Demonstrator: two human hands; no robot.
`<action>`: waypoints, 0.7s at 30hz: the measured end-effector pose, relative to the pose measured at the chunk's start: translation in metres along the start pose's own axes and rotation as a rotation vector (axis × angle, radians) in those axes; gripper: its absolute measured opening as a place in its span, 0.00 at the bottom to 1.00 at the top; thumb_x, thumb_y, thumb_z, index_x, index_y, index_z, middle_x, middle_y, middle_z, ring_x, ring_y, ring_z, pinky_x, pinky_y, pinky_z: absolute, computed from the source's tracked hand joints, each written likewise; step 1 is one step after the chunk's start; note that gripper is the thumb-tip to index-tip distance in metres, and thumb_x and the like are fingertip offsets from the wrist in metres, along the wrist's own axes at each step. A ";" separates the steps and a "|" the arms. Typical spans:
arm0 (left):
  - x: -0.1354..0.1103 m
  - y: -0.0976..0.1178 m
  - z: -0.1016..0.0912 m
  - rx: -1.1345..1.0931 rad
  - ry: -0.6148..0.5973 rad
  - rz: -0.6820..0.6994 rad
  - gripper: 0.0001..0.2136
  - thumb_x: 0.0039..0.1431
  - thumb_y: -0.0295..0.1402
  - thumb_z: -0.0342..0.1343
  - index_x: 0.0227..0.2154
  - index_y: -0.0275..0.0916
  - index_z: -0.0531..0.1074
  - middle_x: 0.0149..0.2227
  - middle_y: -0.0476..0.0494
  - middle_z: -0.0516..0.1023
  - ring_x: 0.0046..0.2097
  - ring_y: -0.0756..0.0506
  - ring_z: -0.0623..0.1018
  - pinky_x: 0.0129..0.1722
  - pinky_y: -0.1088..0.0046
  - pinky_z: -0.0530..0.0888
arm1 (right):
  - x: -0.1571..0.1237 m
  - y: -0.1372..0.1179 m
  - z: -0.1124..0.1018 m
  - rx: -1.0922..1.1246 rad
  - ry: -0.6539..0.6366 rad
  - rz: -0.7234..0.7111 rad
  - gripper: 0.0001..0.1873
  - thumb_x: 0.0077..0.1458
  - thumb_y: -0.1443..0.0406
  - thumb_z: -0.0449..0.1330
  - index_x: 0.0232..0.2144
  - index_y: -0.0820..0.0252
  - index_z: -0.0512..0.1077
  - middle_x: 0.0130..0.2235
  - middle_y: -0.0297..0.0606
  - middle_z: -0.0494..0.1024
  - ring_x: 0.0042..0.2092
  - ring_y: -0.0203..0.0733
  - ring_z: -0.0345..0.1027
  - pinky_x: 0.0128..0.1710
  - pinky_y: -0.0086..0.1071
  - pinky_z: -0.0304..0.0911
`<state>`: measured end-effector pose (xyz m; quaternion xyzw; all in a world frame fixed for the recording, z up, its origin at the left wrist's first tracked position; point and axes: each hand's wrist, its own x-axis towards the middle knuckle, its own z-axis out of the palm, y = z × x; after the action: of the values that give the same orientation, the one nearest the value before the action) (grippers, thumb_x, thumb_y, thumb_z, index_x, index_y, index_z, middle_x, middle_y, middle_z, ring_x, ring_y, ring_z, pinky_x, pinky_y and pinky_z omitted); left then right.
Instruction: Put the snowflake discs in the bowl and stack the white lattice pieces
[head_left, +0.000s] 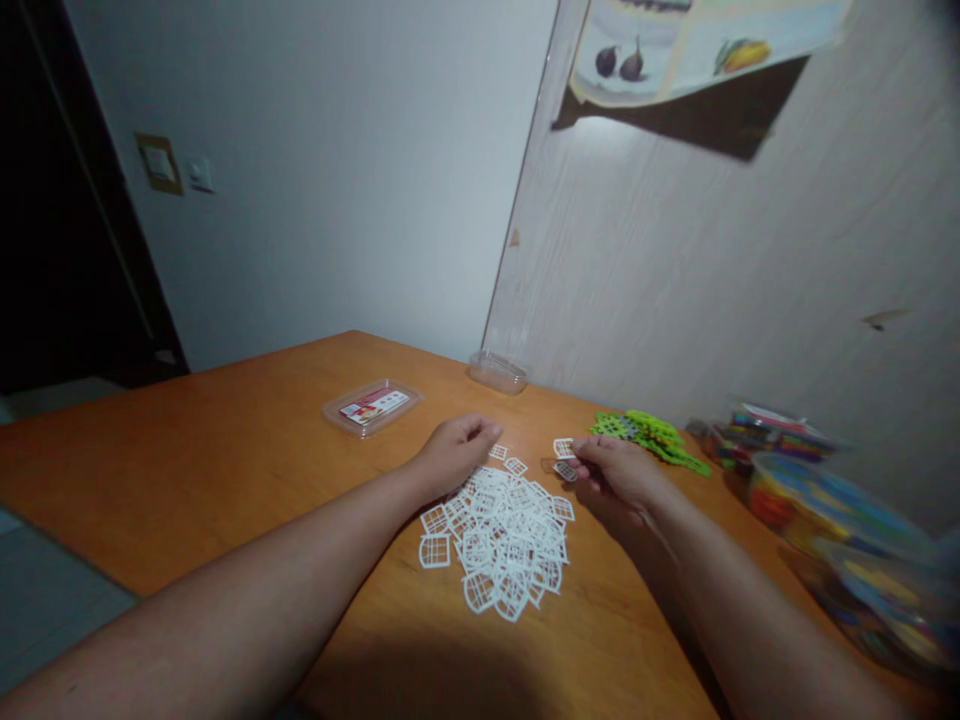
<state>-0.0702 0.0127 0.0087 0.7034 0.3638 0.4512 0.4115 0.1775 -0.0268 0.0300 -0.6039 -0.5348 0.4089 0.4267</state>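
Note:
A pile of several white lattice plastic pieces (506, 540) lies on the orange wooden table (225, 470) in front of me. My left hand (454, 450) rests at the pile's far left edge, fingers curled loosely; whether it holds anything is hidden. My right hand (615, 472) is at the pile's far right, its fingers pinched on white lattice pieces (564, 458). A heap of green lattice pieces (652, 435) lies just beyond my right hand.
A clear lid with a red and white label (371, 406) and a small clear tub (498, 371) sit farther back. At the right are blurred containers of many-coloured pieces (817, 500). A wall (712, 260) stands close behind the table.

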 end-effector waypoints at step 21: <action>-0.010 0.018 0.002 -0.016 -0.159 -0.063 0.14 0.53 0.42 0.53 0.23 0.36 0.72 0.25 0.49 0.68 0.28 0.50 0.66 0.27 0.76 0.61 | -0.031 -0.020 0.041 -0.594 -0.038 -0.601 0.13 0.55 0.60 0.61 0.43 0.56 0.77 0.42 0.41 0.77 0.44 0.44 0.69 0.44 0.35 0.62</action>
<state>-0.0693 -0.0041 0.0210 0.7219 0.3484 0.3835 0.4586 0.1292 -0.0526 0.0380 -0.5102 -0.7896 0.1055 0.3242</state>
